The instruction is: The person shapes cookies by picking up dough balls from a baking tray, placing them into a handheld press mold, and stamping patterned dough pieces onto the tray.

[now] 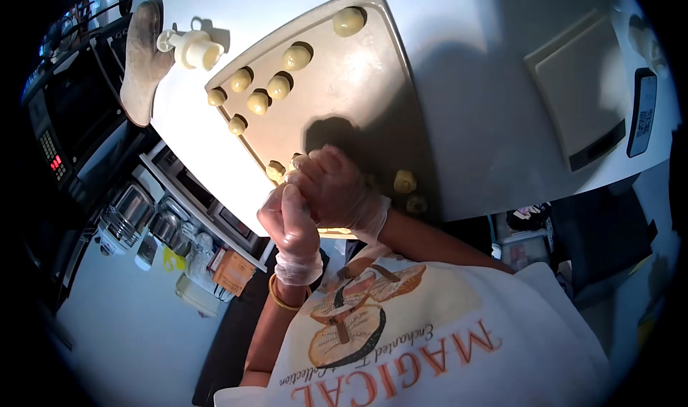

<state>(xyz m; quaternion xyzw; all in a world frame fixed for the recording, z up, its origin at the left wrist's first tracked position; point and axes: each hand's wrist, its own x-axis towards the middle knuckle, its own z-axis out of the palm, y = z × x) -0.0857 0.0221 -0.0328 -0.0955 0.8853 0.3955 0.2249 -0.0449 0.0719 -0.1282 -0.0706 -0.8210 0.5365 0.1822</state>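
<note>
My left hand [290, 224], in a clear glove, is closed against my right hand [330, 185], also gloved, with its fingers curled. They meet over the near edge of a beige tray [358, 70]. Whatever lies between the fingers is hidden. Just beyond them on the tray is a small pale dough piece [275, 170]. Several round dough balls sit towards the tray's left side, among them a ball [297, 57], and a larger ball [348, 21] is at the far corner. To the right of my right hand lies another dough piece [405, 182].
A cream plastic tool [195, 49] and a grey-brown mitt-like object [143, 63] lie left of the tray. On the right are a flat pale scale-like device [579, 84] and a phone [643, 113]. Metal bowls [132, 205] stand lower left, below the table.
</note>
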